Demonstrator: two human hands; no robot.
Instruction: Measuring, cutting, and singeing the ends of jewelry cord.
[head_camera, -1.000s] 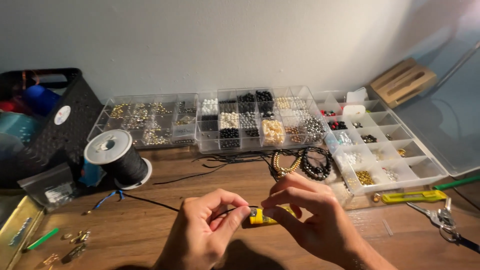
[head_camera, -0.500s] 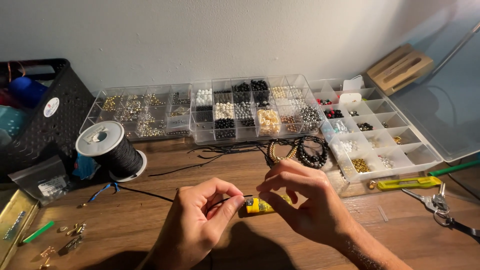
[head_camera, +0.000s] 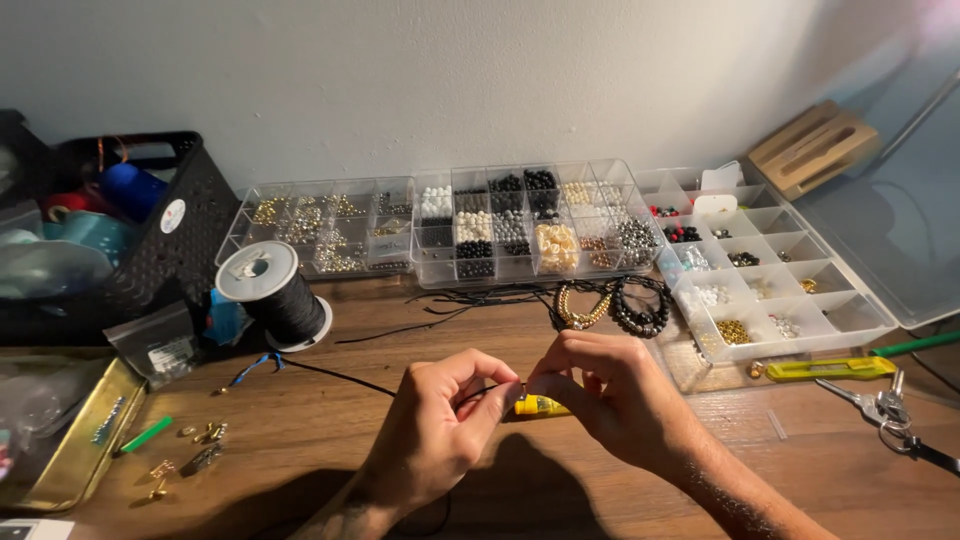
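My left hand (head_camera: 440, 425) and my right hand (head_camera: 600, 390) meet fingertip to fingertip over the wooden table (head_camera: 300, 480). Both pinch the end of a thin black cord (head_camera: 330, 372) that runs left to a spool of black cord (head_camera: 275, 295). Whether a bead sits between the fingertips is hidden. Under my right hand lies a small yellow lighter (head_camera: 540, 405). Beaded bracelets (head_camera: 615, 305) lie just beyond my hands.
Three clear compartment boxes of beads stand at the back: left (head_camera: 315, 225), middle (head_camera: 530, 225), right (head_camera: 770, 270). A black basket (head_camera: 150, 230) and gold tin (head_camera: 70, 445) sit left. A yellow cutter (head_camera: 825, 368), keys (head_camera: 885, 410) and a green pen (head_camera: 915, 344) lie right.
My hands have stayed together on the cord, shifting slightly. The camera view has drifted a little, so the table items sit lower and more to the right.
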